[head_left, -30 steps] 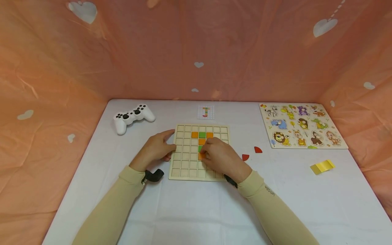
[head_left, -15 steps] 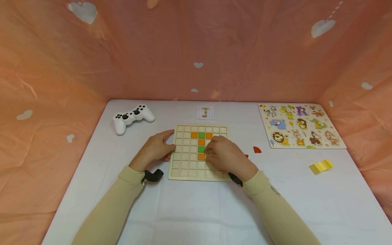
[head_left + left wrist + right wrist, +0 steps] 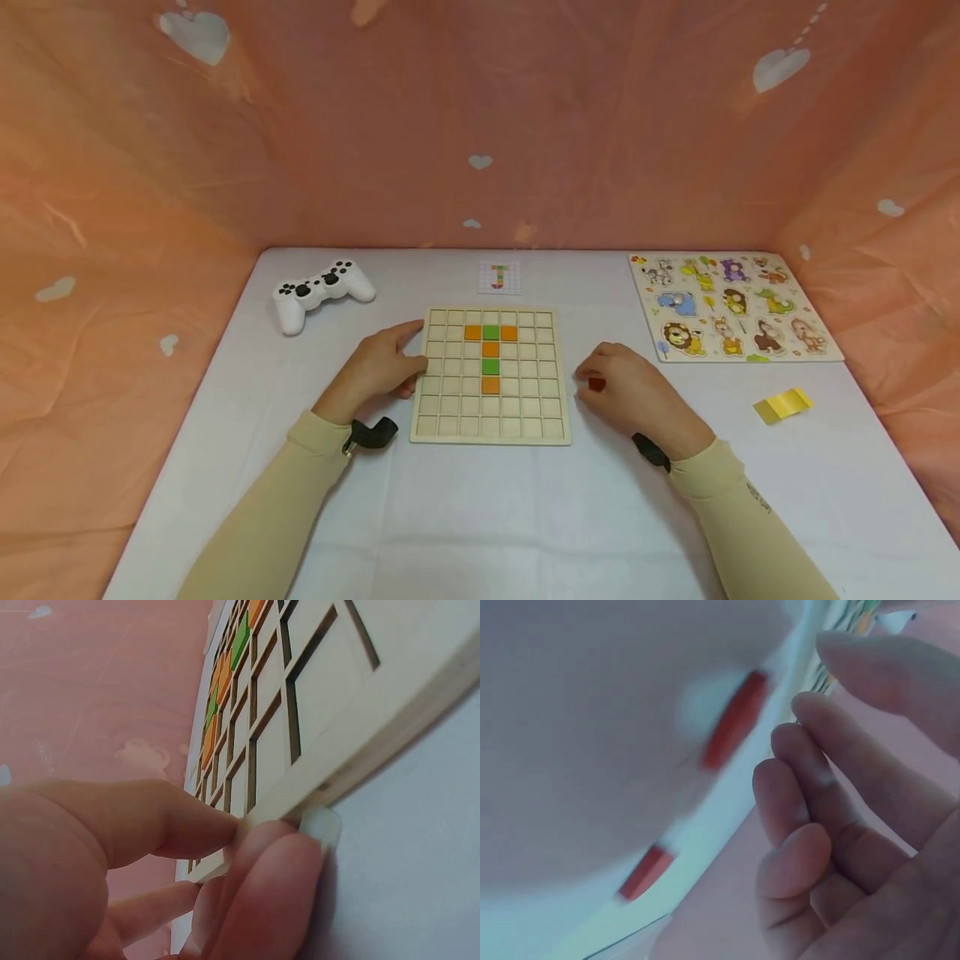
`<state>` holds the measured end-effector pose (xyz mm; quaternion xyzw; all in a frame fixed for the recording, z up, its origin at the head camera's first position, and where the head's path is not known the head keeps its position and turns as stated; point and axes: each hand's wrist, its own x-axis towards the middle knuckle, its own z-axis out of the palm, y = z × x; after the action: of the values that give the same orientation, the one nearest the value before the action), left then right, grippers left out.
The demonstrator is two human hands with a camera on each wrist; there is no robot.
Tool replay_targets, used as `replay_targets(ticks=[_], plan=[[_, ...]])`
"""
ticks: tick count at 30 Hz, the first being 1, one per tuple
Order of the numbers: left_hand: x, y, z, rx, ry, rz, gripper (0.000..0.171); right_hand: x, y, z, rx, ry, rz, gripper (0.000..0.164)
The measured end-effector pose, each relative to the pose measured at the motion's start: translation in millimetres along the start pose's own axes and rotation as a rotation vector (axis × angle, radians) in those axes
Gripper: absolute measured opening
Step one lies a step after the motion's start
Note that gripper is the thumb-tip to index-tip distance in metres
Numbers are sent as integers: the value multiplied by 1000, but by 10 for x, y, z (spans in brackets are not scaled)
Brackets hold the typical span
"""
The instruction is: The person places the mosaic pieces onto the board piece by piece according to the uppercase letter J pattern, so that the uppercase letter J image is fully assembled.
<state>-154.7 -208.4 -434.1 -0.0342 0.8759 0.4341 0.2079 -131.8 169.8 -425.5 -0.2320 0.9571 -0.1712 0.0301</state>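
Note:
A wooden grid board [image 3: 447, 427] lies flat on the table. Several orange and green square tiles [image 3: 491, 367] sit in its cells in a T shape. At its left side my left hand [image 3: 372, 367] grips the rim between thumb and curled fingers, as the left wrist view shows. My right hand [image 3: 633, 396] is right of the board, loosely bent and holding nothing, with a gap between thumb and forefinger. A red quarter-circle piece [image 3: 597, 384] shows between its fingers and thumb in the head view. In the right wrist view two red pieces [image 3: 735, 724] lie on the table, apart from the fingers.
A small pattern card [image 3: 499, 277] lies behind the board. The white game controller [image 3: 324, 292] is at the back left. An animal puzzle board [image 3: 735, 308] is at the back right, with a folded yellow strip [image 3: 783, 407] in front of it.
My right hand has moved off the tile column to the right, over the red pieces, uncovering the tiles. My left hand stays at the board's left edge.

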Motion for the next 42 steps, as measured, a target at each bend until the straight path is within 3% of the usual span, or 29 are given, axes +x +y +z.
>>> replay_targets(ticks=[8,14,26,33,42], plan=[[-5,-3,7,-14,5,-16,77,-138,180,-24,5,17,0,7],[1,-17,-5,-4,3,12,77,-145,211,-19,15,10,7,6],[-5,7,6,-16,0,-16,78,-101,191,-12,14,10,-1,8],[-6,-2,-8,7,2,2,78,13,57,-18,1,31,-49,8],[-9,-8,-15,15,1,7,78,264,-374,14,32,-19,-89,16]])
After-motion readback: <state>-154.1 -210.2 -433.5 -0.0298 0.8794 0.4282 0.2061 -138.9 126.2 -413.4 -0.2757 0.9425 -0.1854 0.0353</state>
